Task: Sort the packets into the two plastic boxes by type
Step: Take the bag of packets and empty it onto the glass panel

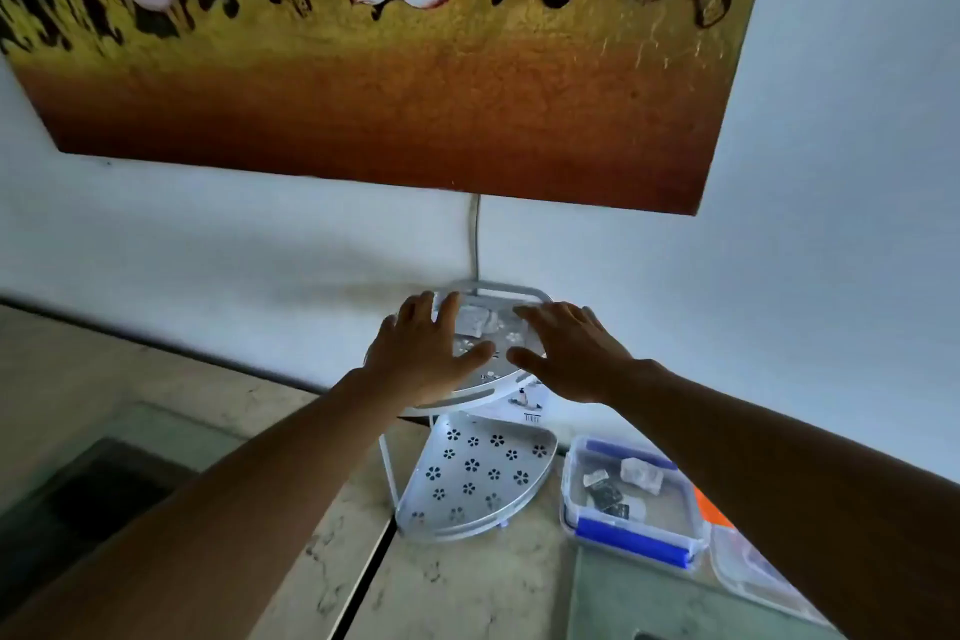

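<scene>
While both hands reach over top shelf [483, 382] of rack, sorting looks partly done. Blue box [631, 533] near counter's right edge holds few packets [643, 476], clear and dark mixed. Orange box [748, 572] beside it, contents unclear. More packets [480, 320] left on top shelf, far side. Left hand [423, 353] spread flat, holding nothing. Right hand [569, 353] likewise. Lower shelf [475, 478] bare.

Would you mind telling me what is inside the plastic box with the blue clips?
The box with blue clips holds a few packets: a clear crinkled one and small dark ones. The right forearm covers its far right corner, so anything there is hidden.
</scene>
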Action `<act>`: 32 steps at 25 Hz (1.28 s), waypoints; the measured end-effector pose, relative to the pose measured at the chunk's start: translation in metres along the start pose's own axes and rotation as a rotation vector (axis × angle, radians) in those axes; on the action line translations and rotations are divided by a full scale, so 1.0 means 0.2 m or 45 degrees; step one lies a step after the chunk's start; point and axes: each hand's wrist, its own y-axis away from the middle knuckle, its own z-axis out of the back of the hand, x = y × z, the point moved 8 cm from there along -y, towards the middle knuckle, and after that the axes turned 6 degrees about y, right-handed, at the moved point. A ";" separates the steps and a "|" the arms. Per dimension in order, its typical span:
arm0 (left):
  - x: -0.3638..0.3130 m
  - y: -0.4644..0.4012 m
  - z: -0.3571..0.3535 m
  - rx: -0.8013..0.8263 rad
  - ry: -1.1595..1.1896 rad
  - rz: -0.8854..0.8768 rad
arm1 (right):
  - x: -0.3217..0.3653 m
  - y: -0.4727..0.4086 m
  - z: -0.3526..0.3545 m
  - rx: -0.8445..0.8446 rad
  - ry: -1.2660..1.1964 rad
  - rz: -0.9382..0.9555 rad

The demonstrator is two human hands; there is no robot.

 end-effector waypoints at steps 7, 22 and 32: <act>0.03 -0.30 -0.24 0.071 0.019 -0.057 | -0.10 -0.26 -0.24 0.141 0.106 -0.069; -0.08 -0.17 -0.21 0.201 0.159 -0.112 | -0.05 -0.09 0.09 -0.217 -0.674 -0.258; -0.56 0.34 0.20 -0.144 0.724 -0.323 | 0.02 0.52 0.64 -0.417 -0.501 -0.110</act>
